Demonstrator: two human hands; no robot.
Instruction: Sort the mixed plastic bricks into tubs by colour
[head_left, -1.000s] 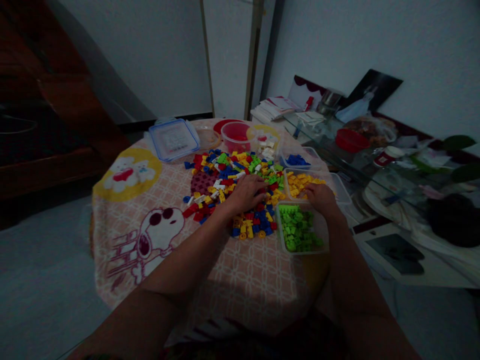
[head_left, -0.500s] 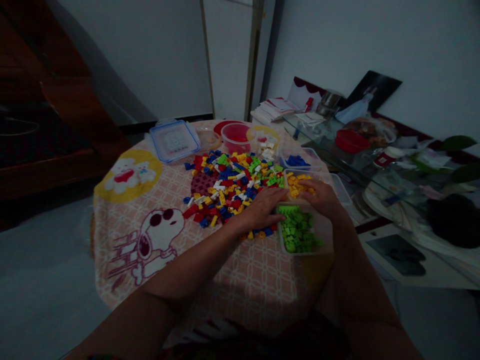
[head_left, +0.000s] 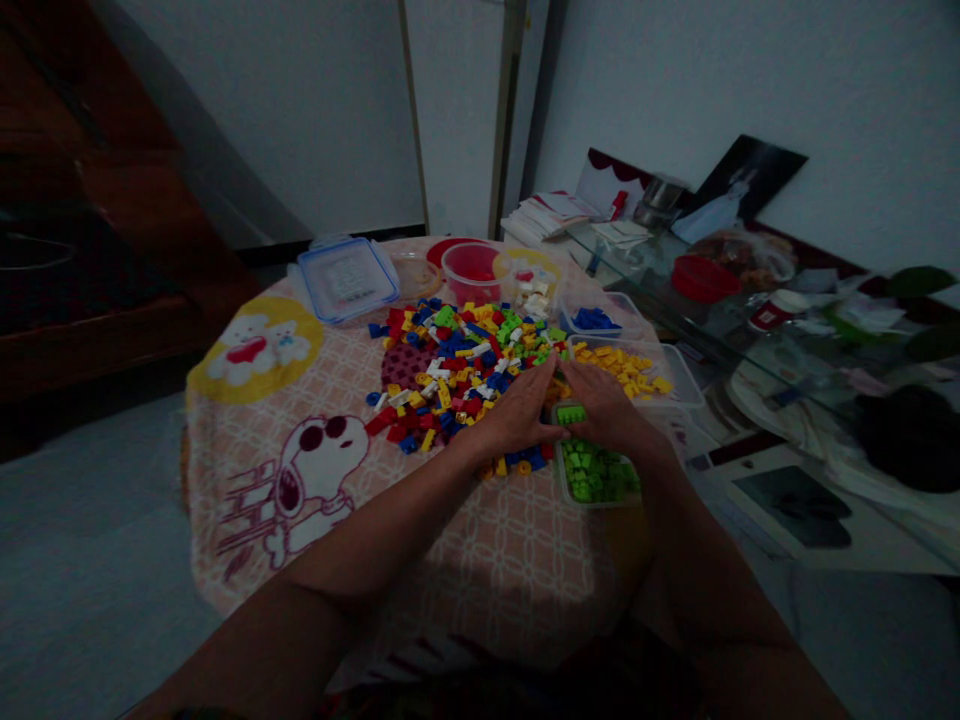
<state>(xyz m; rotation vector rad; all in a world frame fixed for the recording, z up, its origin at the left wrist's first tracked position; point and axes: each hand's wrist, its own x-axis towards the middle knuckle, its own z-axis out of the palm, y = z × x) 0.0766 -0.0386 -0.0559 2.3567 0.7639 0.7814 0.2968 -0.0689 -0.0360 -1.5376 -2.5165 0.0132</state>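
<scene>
Head view shows the mixed brick pile (head_left: 454,368) at the frame's centre, the left hand (head_left: 519,408) over its right edge and the right hand (head_left: 604,402) above the green bricks (head_left: 597,474), both open, fingers straight, anything beneath them hidden, with yellow bricks (head_left: 631,372) farther right.

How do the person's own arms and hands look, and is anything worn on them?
The left forearm and the right forearm are bare, with no watch or bracelet to be seen. The left hand and the right hand wear no gloves, and no ring shows in this dim light. Dark cloth, probably clothing, shows at the bottom edge; a sleeve cannot be made out.
</scene>
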